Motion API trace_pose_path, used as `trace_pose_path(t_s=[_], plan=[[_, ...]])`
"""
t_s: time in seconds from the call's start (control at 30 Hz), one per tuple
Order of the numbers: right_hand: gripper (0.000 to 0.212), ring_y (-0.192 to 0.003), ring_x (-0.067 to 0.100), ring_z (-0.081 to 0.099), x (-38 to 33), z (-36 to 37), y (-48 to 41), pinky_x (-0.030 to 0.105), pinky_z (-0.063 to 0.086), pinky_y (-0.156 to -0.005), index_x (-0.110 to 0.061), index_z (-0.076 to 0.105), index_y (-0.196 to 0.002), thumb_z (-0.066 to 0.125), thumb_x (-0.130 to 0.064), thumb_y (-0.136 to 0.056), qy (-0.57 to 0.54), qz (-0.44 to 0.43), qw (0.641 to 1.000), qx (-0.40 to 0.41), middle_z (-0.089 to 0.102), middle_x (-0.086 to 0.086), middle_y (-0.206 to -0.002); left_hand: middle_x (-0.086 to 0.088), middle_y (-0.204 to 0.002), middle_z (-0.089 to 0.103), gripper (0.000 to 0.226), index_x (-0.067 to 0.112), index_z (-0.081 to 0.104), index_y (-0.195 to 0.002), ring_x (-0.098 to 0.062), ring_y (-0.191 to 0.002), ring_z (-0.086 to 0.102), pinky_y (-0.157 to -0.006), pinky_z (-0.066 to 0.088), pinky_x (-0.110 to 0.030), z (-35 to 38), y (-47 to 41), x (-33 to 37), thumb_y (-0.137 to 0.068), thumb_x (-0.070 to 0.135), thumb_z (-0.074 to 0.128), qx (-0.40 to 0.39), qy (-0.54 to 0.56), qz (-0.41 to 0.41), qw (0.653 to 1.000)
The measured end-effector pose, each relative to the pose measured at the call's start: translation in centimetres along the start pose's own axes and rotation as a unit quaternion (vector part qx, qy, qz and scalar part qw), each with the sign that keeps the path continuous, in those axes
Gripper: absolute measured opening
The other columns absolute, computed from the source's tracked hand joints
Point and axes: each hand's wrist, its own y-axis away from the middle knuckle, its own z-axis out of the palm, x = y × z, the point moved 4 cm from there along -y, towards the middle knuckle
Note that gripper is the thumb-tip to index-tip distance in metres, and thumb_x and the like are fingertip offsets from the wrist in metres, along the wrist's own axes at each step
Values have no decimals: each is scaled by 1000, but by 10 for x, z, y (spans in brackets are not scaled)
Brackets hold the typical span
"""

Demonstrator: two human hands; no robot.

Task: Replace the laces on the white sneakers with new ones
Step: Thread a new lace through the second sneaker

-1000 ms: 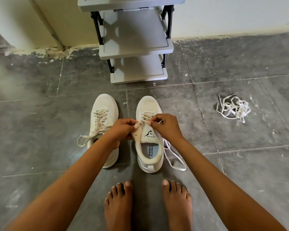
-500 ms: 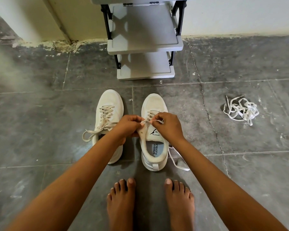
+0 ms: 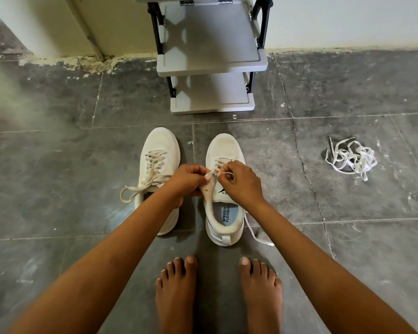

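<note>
Two white sneakers stand side by side on the grey tiled floor, toes pointing away from me. The left sneaker is fully laced with a beige lace whose ends trail to the left. Over the right sneaker, my left hand grips the left eyelet flap near the tongue. My right hand pinches a loop of the lace at the upper eyelets; its loose end trails on the floor to the shoe's right. A heap of white laces lies on the floor at the right.
A grey shoe rack with black posts stands against the wall just beyond the sneakers. My bare feet are planted close behind the shoes. Dark floor tiles stretch out to the left and right.
The view has shifted slightly, so shoes and rack sit a little further right in frame. Both hands have stayed on the right sneaker's upper eyelets, working the lace, and the trailing end has shifted slightly.
</note>
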Motion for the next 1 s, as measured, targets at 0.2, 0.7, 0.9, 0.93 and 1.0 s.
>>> trace_pose_path(t_s=[0.2,0.7,0.9,0.93,1.0], plan=[[14,-88,25,60,-4,6,1,37,47,-72,-15,59,-88,53,-28,-89,17,-8,1000,5,62,2,-100,-4,-82,63,14,9,62,-98,-12,-74,61,-54,55,-17,-1,-1,0,-92,0,52,3,-7,7,1000],[11,-90,20,60,-2,6,0,27,41,-66,-15,65,-91,65,-25,-86,-43,18,998,49,55,2,-108,-2,-81,64,12,17,63,-86,-9,-69,61,-63,55,-21,2,-6,-7,-93,10,55,10,26,39,999],[49,-118,22,42,5,2,1,34,37,-92,-16,49,-124,66,-34,-83,3,17,999,49,46,4,-129,-3,-80,60,12,10,57,-91,-14,-70,57,-58,50,-22,3,-9,-1,-96,6,47,65,-34,97,993],[52,-123,22,40,6,1,1,34,34,-97,-16,47,-129,65,-35,-83,21,11,999,37,46,3,-133,-5,-82,59,12,10,55,-90,-14,-71,56,-61,49,-22,4,-8,1,-96,6,45,79,-26,105,991],[53,-126,20,41,8,-1,2,33,32,-103,-15,46,-132,62,-32,-84,36,-7,999,14,46,3,-138,-5,-87,62,18,13,51,-86,-14,-77,58,-68,48,-23,4,1,7,-97,5,41,95,-3,134,986]])
